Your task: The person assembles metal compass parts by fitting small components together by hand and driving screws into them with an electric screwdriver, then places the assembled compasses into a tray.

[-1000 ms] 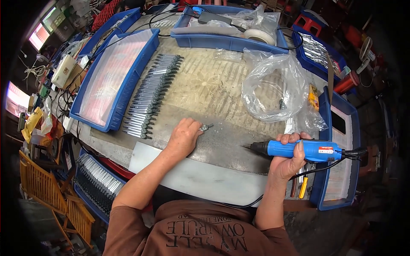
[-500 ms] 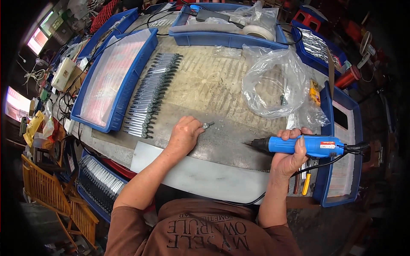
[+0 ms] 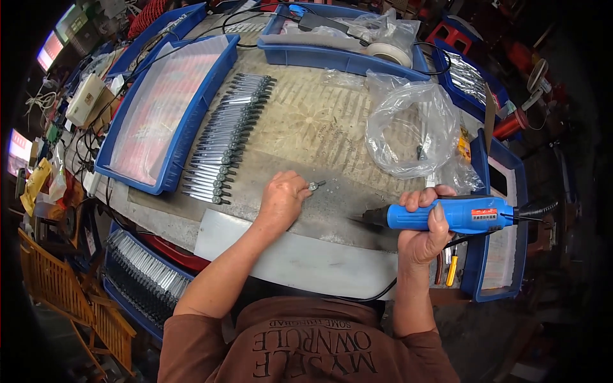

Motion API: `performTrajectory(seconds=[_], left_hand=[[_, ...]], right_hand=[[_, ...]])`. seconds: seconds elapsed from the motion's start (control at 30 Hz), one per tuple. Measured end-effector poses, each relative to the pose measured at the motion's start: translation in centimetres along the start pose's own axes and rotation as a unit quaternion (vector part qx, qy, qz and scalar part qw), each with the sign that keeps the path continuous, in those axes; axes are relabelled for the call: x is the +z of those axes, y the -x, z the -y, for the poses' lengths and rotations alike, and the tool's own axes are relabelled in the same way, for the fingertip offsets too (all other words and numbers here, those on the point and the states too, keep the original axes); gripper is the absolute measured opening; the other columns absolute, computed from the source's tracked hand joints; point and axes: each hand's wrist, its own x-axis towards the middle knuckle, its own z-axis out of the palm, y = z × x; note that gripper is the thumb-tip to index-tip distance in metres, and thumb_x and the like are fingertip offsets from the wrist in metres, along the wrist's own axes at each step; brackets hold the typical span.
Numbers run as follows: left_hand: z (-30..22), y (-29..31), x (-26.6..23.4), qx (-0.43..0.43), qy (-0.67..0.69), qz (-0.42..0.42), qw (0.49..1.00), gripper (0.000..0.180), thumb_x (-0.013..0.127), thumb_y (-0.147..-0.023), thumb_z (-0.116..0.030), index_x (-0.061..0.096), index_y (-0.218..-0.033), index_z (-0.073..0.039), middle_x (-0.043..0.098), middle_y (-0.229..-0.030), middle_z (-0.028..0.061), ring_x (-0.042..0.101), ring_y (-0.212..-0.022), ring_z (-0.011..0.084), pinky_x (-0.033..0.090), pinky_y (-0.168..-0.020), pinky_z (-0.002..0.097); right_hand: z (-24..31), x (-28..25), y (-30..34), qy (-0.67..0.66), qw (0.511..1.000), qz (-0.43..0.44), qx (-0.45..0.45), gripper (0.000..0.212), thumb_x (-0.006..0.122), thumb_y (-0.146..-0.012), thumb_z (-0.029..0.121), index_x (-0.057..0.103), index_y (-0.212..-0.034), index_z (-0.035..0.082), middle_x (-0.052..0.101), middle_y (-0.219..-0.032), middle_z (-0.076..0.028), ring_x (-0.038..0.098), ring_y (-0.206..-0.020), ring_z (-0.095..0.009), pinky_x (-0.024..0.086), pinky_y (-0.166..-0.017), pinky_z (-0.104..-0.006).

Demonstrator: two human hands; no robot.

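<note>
My left hand (image 3: 283, 199) is closed on a slim metal tool with a round head (image 3: 313, 186). The head and a short dark stub stick out past my fingers, and the rest is hidden in the hand. Gripped in my right hand (image 3: 426, 235) is a blue electric screwdriver (image 3: 456, 218), lying sideways with its blurred bit pointing left. A gap separates the bit from the held piece. Tiny loose parts (image 3: 332, 189) lie just right of that piece. Beyond my left hand runs a long row of similar metal tools (image 3: 223, 143), heads to the right.
Blue trays stand at the left (image 3: 172, 127), back (image 3: 338, 60) and right (image 3: 476, 262) of the table. A clear plastic bag (image 3: 389, 159) lies ahead of the screwdriver, whose black cable (image 3: 536, 208) trails right. A yellow-handled tool (image 3: 451, 270) is beside my right wrist.
My right hand has brought the screwdriver a little left, nearer the piece in my left hand. My left hand keeps its hold. The whole view has shifted slightly.
</note>
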Motion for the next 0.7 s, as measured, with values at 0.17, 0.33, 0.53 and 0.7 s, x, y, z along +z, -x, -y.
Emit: performTrajectory(seconds=[0.17, 0.33, 0.53, 0.7], left_hand=[[0.3, 0.2, 0.3, -0.003, 0.009, -0.005, 1.000, 0.010, 0.067, -0.063, -0.006, 0.059, -0.068, -0.003, 0.055, -0.070, 0.0078, 0.052, -0.071, 0.0270, 0.043, -0.065, 0.0347], [0.3, 0.2, 0.4, -0.001, -0.001, -0.005, 1.000, 0.011, 0.067, -0.063, -0.008, 0.059, -0.068, -0.003, 0.054, -0.071, 0.0077, 0.052, -0.071, 0.0266, 0.043, -0.066, 0.0351], [0.2, 0.4, 0.3, 0.013, 0.007, -0.029, 0.999, 0.010, 0.068, -0.062, -0.007, 0.059, -0.067, -0.004, 0.054, -0.070, 0.0069, 0.051, -0.070, 0.0265, 0.044, -0.064, 0.0353], [0.3, 0.4, 0.4, 0.011, 0.011, -0.027, 1.000, 0.008, 0.066, -0.062, -0.005, 0.058, -0.064, -0.004, 0.053, -0.069, 0.0073, 0.051, -0.070, 0.0265, 0.044, -0.064, 0.0351]], right_hand=[[-1.4, 3.2, -0.6, 0.013, 0.998, 0.060, 0.023, 0.038, 0.052, -0.069, -0.003, 0.040, -0.105, 0.004, 0.047, -0.077, -0.007, 0.049, -0.067, -0.019, 0.040, -0.064, -0.0359], [-4.0, 5.5, -1.2, 0.079, 0.990, 0.111, 0.044, 0.036, 0.058, -0.071, 0.005, 0.042, -0.102, 0.005, 0.048, -0.077, -0.007, 0.049, -0.065, -0.019, 0.040, -0.064, -0.0347], [-6.3, 6.8, -1.8, 0.148, 0.979, 0.129, 0.047, 0.030, 0.058, -0.070, 0.000, 0.045, -0.097, 0.003, 0.048, -0.076, -0.007, 0.052, -0.062, -0.019, 0.043, -0.060, -0.0328], [-7.4, 6.3, -2.0, 0.181, 0.973, 0.129, 0.056, 0.029, 0.060, -0.070, 0.001, 0.047, -0.095, 0.002, 0.049, -0.075, -0.007, 0.053, -0.061, -0.020, 0.043, -0.058, -0.0320]])
